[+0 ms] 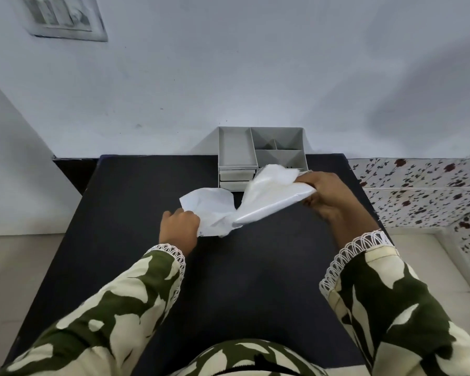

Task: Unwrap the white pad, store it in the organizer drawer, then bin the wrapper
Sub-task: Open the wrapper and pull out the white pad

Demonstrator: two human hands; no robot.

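Observation:
Above the black table (136,267) I hold a white pad (269,199) and its thin white wrapper (209,207), still joined near the middle. My right hand (326,194) grips the pad's right end, which lifts toward the organizer. My left hand (178,229) pinches the lower left edge of the opened wrapper flap. The grey organizer (236,147) stands at the table's far edge against the wall, with open top compartments and two small shut drawers (236,179) in its front left. The pad hides the organizer's front right.
A white wall rises behind the table, with a switch plate (63,17) at the upper left. A floral-patterned surface (423,194) lies to the right of the table. Pale floor shows on both sides. No bin is in view.

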